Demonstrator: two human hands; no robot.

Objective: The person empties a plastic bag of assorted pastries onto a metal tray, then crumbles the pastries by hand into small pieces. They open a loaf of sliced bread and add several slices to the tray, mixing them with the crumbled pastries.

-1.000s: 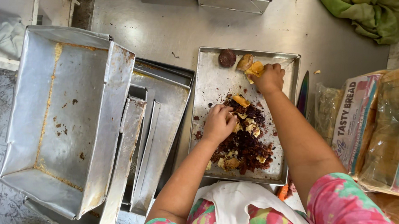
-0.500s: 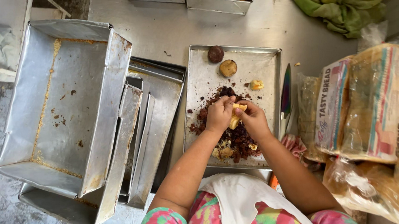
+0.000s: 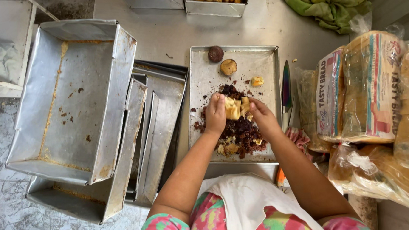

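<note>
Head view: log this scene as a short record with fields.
left hand: gripping pale yellow cake pieces
right hand: gripping the same pieces from the other side
under hands: dark brown crumb pile on flat metal tray
also on tray: dark round cake, tan round cake
right of tray: knife, bagged bread loaves
left: stacked empty metal baking tins

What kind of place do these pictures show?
Probably a small bakery's work area. Large metal baking tins are stacked on a steel table, bagged bread loaves lie at the right, and both hands break cake over a tray of crumbs.
</note>
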